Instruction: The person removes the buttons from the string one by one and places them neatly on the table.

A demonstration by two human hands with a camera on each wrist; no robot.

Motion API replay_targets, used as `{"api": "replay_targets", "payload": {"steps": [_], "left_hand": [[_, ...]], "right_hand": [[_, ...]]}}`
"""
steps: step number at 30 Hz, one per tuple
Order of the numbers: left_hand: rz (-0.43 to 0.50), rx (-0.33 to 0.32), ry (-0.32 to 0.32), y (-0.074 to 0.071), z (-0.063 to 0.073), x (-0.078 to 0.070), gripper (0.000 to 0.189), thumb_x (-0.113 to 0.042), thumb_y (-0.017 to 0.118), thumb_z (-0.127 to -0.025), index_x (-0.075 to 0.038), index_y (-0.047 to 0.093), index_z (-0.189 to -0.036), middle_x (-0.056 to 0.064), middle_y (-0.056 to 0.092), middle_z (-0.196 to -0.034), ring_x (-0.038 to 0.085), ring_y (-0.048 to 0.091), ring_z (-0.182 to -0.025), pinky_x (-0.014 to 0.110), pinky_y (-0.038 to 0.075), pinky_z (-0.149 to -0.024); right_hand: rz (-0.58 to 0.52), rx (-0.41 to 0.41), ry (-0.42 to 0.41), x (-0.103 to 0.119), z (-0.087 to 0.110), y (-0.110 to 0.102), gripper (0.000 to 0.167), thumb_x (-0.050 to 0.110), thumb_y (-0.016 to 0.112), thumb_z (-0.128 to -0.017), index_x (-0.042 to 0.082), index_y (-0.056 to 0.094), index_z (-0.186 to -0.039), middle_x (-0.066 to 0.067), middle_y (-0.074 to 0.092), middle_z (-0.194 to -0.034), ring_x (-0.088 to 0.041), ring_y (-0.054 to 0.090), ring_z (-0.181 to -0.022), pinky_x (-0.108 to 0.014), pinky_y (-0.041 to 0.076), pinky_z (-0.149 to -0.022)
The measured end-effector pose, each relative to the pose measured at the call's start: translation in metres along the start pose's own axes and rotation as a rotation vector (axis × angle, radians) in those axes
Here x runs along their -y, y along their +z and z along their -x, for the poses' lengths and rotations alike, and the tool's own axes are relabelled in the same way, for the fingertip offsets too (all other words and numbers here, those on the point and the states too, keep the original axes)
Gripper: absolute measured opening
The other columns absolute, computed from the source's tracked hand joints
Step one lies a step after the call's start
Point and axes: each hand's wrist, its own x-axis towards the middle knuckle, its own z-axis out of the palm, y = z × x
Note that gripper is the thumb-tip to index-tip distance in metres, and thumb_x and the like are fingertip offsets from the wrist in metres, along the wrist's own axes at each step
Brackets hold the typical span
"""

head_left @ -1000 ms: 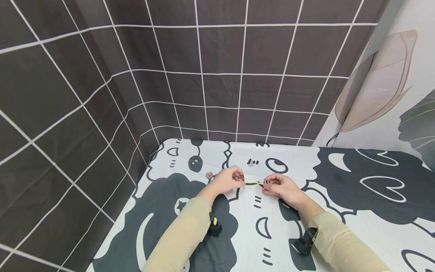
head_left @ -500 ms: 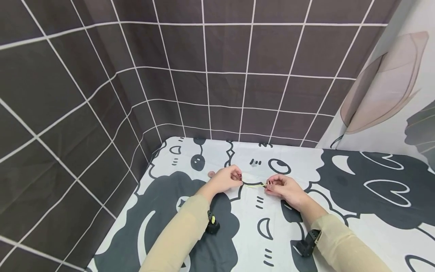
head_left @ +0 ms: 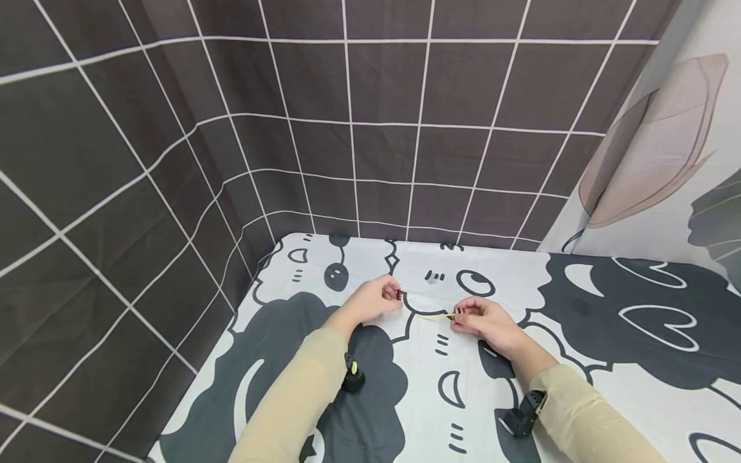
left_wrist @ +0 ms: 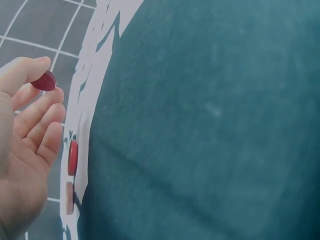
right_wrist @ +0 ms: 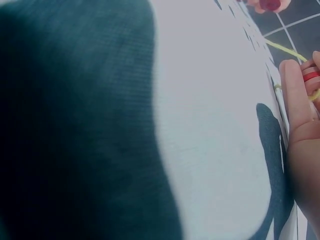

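My left hand (head_left: 368, 301) pinches a dark red round disc (left_wrist: 45, 82) between thumb and forefinger, and its other fingers are loosely curled. Right of it, my right hand (head_left: 485, 320) pinches a yellow string (head_left: 435, 316) whose left part stretches toward the left hand, low over the printed cloth. A red piece (right_wrist: 311, 76) shows between the right fingers beside the string, partly hidden by them. On the cloth below my left hand are a red disc (left_wrist: 73, 157) and a pinkish-brown disc (left_wrist: 69, 198), both covered by that hand in the head view.
The white cloth (head_left: 422, 399) with dark cartoon shapes covers the work surface. Dark gridded fabric (head_left: 376, 154) rises behind and on the left. A pale leaf-patterned curtain (head_left: 648, 141) hangs at the right.
My left hand has moved left, away from the string's left end, which now lies free of its fingers. My right hand holds nearly the same spot. The head view shifted slightly at first.
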Motion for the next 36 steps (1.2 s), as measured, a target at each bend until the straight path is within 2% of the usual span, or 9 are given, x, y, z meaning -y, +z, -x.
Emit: {"api": "replay_targets", "payload": {"steps": [15, 20, 27, 36], "left_hand": [[-0.05, -0.03, 0.0, -0.013, 0.004, 0.007, 0.025, -0.02, 0.069, -0.083, -0.01, 0.06, -0.104, -0.003, 0.06, -0.089, 0.012, 0.055, -0.083, 0.026, 0.044, -0.075], [-0.046, -0.051, 0.005, -0.017, 0.006, 0.009, 0.026, -0.019, 0.069, -0.083, -0.008, 0.06, -0.105, -0.001, 0.061, -0.09, 0.013, 0.056, -0.083, 0.026, 0.045, -0.075], [-0.055, -0.08, -0.029, -0.022, 0.009, 0.017, 0.023, -0.02, 0.068, -0.083, -0.01, 0.06, -0.102, -0.001, 0.061, -0.089, 0.013, 0.056, -0.082, 0.027, 0.046, -0.072], [-0.06, -0.099, -0.053, -0.029, 0.015, 0.019, 0.025, -0.017, 0.069, -0.083, -0.008, 0.059, -0.104, 0.001, 0.063, -0.093, 0.015, 0.059, -0.086, 0.031, 0.046, -0.078]], "right_hand": [[-0.005, 0.008, -0.007, 0.0, -0.001, -0.001, 0.036, -0.003, 0.058, -0.085, -0.02, 0.041, -0.112, -0.018, 0.054, -0.099, -0.019, 0.064, -0.089, -0.034, 0.05, -0.083], [-0.015, 0.004, -0.003, -0.002, -0.001, -0.001, 0.042, -0.004, 0.057, -0.086, -0.021, 0.039, -0.119, -0.019, 0.054, -0.102, -0.019, 0.064, -0.09, -0.034, 0.05, -0.083], [0.007, -0.002, -0.007, -0.002, -0.001, -0.001, 0.043, -0.002, 0.058, -0.087, -0.022, 0.041, -0.12, -0.023, 0.052, -0.107, -0.017, 0.064, -0.091, -0.032, 0.049, -0.083], [-0.01, 0.0, -0.009, -0.002, 0.001, -0.001, 0.042, -0.003, 0.059, -0.086, -0.023, 0.041, -0.119, -0.02, 0.053, -0.104, -0.015, 0.064, -0.089, -0.033, 0.05, -0.083]]}}
